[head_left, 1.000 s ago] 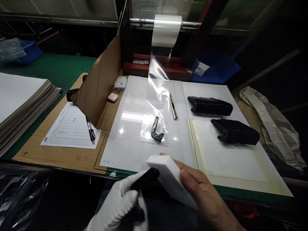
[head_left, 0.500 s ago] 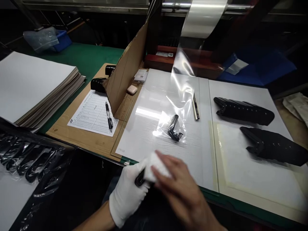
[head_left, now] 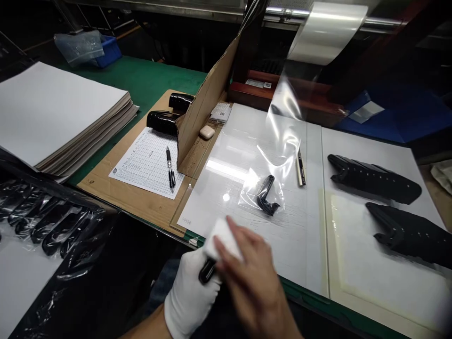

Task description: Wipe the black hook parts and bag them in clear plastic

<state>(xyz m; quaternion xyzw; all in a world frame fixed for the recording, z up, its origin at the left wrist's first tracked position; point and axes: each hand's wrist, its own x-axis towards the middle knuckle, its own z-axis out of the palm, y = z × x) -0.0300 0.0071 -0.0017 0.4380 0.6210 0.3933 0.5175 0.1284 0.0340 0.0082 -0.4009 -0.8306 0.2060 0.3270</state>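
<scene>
My left hand (head_left: 192, 287), in a white glove, is closed around a glossy black plastic part (head_left: 207, 271), whose rounded end shows above the thumb. The rest of that part is hidden by my hands. My bare right hand (head_left: 252, 278) pinches a white cloth or pad (head_left: 223, 238) and presses it against the black part. Slight blur covers the right fingers. Beyond my hands, a bent black part (head_left: 265, 197) lies on clear film (head_left: 247, 188) over the white work surface (head_left: 219, 207).
A cutter knife (head_left: 301, 168) lies right of the film, below a film roll (head_left: 328, 33). Rows of black parts (head_left: 374, 179) rest at right. An upright cardboard sheet (head_left: 208, 103) stands beside a form (head_left: 144, 162) with a pen (head_left: 170, 168). Stacked white sheets (head_left: 67, 113) sit left.
The camera view has shifted, so the table things appear farther right. My right hand and the white cloth have tilted slightly against the black part; both hands keep their hold.
</scene>
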